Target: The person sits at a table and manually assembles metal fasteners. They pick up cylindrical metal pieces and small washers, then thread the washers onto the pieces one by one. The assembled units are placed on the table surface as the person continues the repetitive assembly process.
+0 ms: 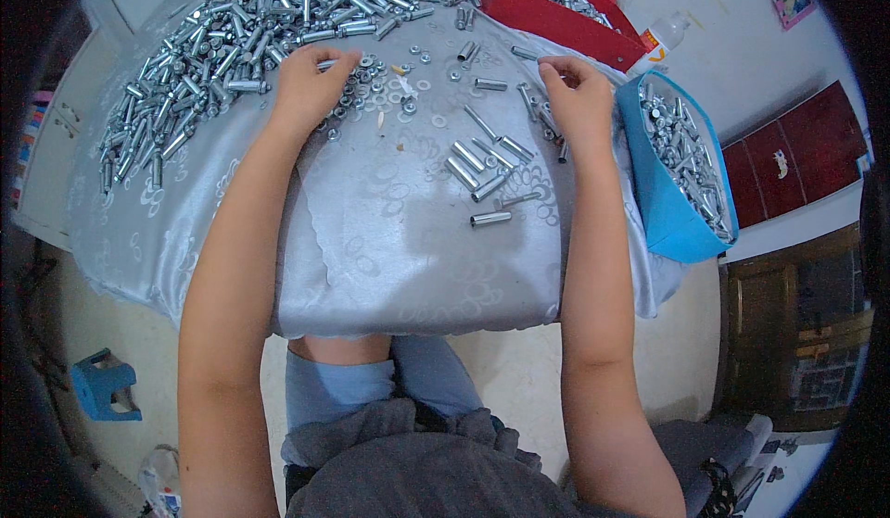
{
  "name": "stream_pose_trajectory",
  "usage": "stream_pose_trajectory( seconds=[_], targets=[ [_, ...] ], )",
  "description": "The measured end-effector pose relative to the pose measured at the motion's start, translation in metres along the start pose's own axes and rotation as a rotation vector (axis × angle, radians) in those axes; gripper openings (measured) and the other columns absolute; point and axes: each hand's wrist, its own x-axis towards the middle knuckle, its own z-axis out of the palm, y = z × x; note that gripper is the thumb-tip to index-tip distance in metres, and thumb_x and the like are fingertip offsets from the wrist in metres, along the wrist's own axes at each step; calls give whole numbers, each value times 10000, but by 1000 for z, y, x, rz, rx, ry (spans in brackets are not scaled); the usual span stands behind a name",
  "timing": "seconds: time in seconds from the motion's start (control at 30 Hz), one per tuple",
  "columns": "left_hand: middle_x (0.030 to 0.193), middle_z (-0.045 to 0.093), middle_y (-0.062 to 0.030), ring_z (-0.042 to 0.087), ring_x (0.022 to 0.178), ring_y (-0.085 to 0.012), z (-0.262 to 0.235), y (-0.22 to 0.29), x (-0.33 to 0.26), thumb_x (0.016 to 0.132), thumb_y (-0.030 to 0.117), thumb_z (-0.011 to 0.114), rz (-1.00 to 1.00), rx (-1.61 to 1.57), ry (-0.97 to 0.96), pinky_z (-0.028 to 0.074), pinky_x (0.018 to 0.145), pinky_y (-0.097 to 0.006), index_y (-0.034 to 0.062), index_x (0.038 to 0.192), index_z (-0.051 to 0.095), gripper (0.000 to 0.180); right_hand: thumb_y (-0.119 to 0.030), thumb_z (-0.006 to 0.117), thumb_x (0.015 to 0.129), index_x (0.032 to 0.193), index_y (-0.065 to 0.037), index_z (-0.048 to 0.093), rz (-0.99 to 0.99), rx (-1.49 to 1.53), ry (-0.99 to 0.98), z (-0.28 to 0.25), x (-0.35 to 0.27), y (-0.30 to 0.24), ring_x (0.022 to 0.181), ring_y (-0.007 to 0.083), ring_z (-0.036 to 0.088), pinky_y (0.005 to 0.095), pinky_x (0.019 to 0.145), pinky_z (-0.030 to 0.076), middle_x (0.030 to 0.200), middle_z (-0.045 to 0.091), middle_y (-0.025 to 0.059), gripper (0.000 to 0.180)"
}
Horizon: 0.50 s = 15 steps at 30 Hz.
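Note:
My left hand (311,90) is closed, its thumb and finger pinched at the edge of a loose cluster of nuts and washers (375,96). What it pinches, if anything, is too small to make out. On the right, my right hand (582,106) has its fingers curled in above several bolts (528,101). A short metal sleeve (524,53) lies right by its fingertips; whether they grip it I cannot tell. Between my hands, several metal sleeves (462,173) and bolts lie on the silvery tablecloth (371,268).
A large heap of assembled sleeve anchors (222,59) covers the table's far left. At the far right stands a red box (556,22) of metal parts, with a blue bin (681,221) of anchors nearer me. A plastic bottle (666,34) stands behind. A blue stool (104,384) is on the floor.

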Motion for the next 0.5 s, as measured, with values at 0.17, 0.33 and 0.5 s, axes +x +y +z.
stream_pose_trajectory(
  seconds=[0.17, 0.33, 0.5],
  targets=[
    [858, 600, -50, 518, 788, -121, -15, 50, -16, 786, 353, 571, -254, -326, -349, 390, 729, -241, 24, 876, 627, 346, -177, 581, 731, 828, -20, 646, -2, -22, 1, 0, -1, -2, 630, 192, 583, 299, 623, 455, 725, 625, 131, 196],
    [864, 586, -34, 507, 806, -107, -6, 56, -22, 798, 345, 563, -181, -522, -498, 396, 736, -236, 16, 927, 611, 357, -168, 580, 735, 834, -20, 645, -41, 29, -21, 3, -3, -6, 635, 174, 573, 289, 624, 452, 735, 626, 115, 189],
    [878, 578, -30, 501, 788, -85, 6, 94, -42, 795, 337, 566, -153, -625, -678, 397, 712, -221, 30, 921, 614, 335, -150, 575, 740, 843, -16, 639, -106, 82, -100, 10, -8, -15, 664, 169, 572, 276, 626, 449, 767, 627, 107, 181]
  ],
)
